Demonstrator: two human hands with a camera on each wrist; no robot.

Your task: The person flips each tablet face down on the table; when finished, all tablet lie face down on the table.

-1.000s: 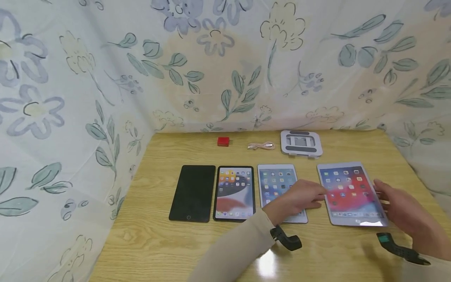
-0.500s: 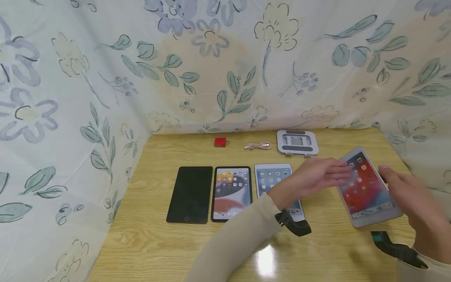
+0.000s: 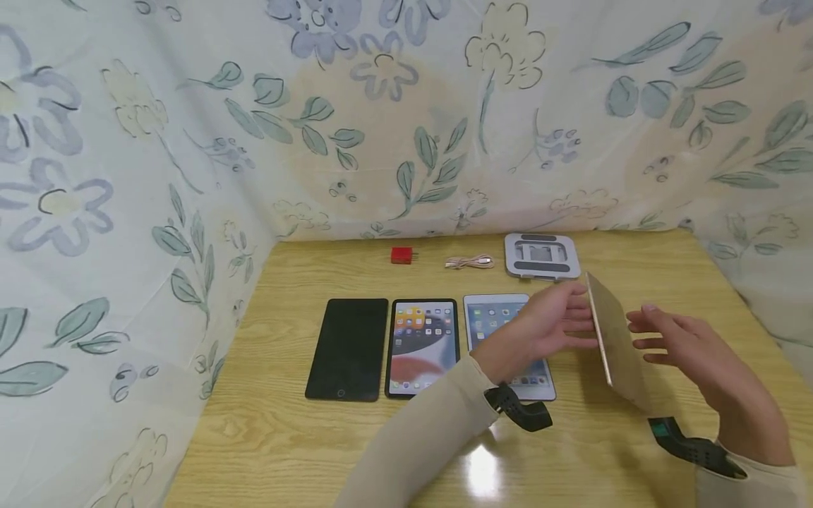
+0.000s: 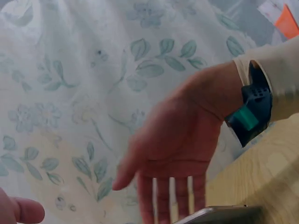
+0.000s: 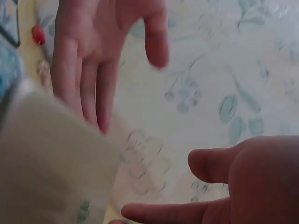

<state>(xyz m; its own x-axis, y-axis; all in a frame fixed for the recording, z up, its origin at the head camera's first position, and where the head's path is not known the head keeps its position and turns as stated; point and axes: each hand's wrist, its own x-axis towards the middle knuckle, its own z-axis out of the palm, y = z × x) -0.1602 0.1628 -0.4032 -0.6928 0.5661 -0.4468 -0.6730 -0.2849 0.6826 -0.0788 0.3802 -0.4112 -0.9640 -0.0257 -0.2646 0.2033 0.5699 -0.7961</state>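
A tablet with a pale gold back (image 3: pixel 616 339) stands tilted up on edge between my two hands. My left hand (image 3: pixel 543 321) is on its screen side, fingers extended and their tips at the tablet, partly hidden by it in the right wrist view. My right hand (image 3: pixel 692 346) hovers by the gold back with fingers fairly straight; whether its fingertips touch is unclear. In the left wrist view the tablet's edge (image 4: pixel 219 212) shows below the right hand (image 4: pixel 177 135), with the left thumb (image 4: pixel 28 211) at the corner.
Left of the hands lie a white tablet (image 3: pixel 495 314), partly under the left forearm, a lit black-framed tablet (image 3: pixel 423 353) and a dark-screened tablet (image 3: pixel 348 349). Behind them are a red charger plug (image 3: pixel 401 255), a coiled cable (image 3: pixel 470 262) and a grey-white folding stand (image 3: pixel 543 267). Floral cloth (image 3: pixel 406 141) hangs behind.
The tablet, flat on the table with its screen up a second ago, was lifted and turned onto its edge, back toward the right. The right hand moved left and released it.
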